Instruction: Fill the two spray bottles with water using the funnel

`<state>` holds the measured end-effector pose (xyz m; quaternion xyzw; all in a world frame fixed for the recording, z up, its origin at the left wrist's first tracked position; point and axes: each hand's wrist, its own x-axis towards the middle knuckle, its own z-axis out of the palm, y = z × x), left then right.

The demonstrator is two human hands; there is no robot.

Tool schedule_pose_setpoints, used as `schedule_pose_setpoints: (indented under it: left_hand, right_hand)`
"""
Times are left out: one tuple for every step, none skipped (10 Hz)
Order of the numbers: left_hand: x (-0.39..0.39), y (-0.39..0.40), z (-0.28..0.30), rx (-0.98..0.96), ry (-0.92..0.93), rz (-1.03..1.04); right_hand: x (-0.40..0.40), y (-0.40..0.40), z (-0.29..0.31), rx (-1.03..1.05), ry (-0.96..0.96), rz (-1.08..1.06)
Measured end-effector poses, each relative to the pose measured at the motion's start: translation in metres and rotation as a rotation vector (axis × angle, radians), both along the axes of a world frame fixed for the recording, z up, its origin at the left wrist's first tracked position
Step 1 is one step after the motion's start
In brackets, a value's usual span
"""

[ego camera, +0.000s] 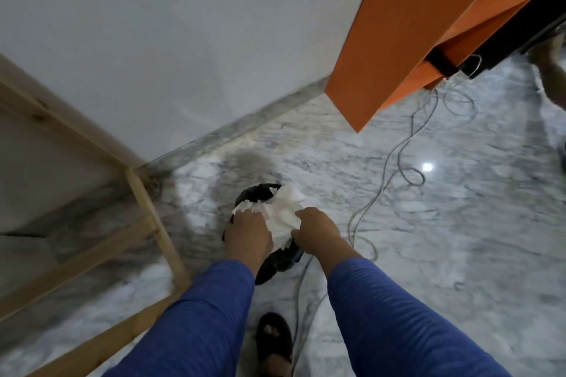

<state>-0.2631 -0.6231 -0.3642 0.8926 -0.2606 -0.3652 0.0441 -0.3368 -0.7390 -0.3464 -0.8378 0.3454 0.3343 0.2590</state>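
No spray bottle, funnel or water shows in this view. I look down at the marble floor, where a black bag-lined bin (260, 193) stands near the wall. A crumpled wad of white paper tissue (283, 211) sits over its mouth. My left hand (248, 234) presses on the tissue's left side with fingers curled on it. My right hand (317, 231) grips the tissue's right side. Both arms wear blue sleeves. The bin's lower part is hidden behind my hands.
A light wooden frame (144, 202) stands on the left. An orange cabinet (407, 40) hangs at upper right. Thin grey cables (395, 159) loop over the floor to the right of the bin. My sandalled foot (274, 337) is below. Another person's foot (548, 67) shows far right.
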Motion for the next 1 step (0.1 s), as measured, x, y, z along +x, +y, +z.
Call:
schedule_pose_setpoints:
  left_hand:
    - [-0.0057, 0.0012, 0.0411, 0.054, -0.029, -0.042]
  right_hand:
    - [0.0013, 0.0027, 0.0336, 0.015, 0.013, 0.062]
